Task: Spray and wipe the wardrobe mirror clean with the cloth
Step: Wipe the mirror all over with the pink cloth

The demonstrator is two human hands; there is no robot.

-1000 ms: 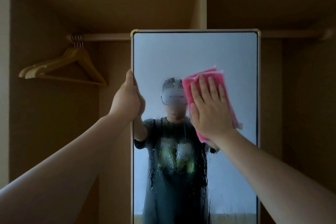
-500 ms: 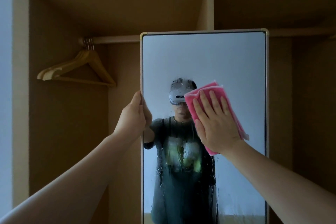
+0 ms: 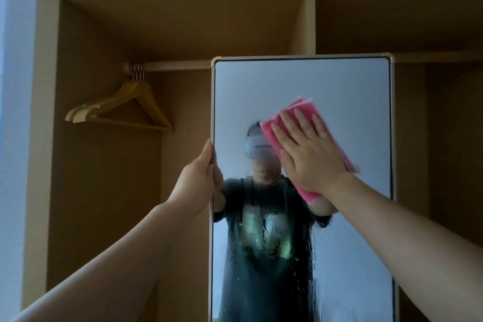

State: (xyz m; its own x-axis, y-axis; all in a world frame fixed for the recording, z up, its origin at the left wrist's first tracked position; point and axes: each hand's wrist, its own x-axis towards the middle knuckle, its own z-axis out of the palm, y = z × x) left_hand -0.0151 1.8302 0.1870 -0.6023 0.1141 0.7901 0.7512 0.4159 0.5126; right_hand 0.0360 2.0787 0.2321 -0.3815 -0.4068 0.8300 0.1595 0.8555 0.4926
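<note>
Upward along the glass, the right hand (image 3: 311,157) and pink cloth (image 3: 304,106) now sit higher than half a second ago. Right hand: fingers straight and spread, palm pressing the folded cloth flat against the mirror (image 3: 339,86). Left hand (image 3: 198,180): thumb and fingers wrapped round the mirror's left frame edge. Droplets (image 3: 261,243) and run streaks cover the lower glass. Wooden hangers (image 3: 122,110) hang on the rail (image 3: 170,65) inside the wardrobe (image 3: 104,191), left of the mirror.

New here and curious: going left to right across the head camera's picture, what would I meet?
Wooden hangers → left hand → right hand, flat on the pink cloth → right edge of the mirror.
</note>
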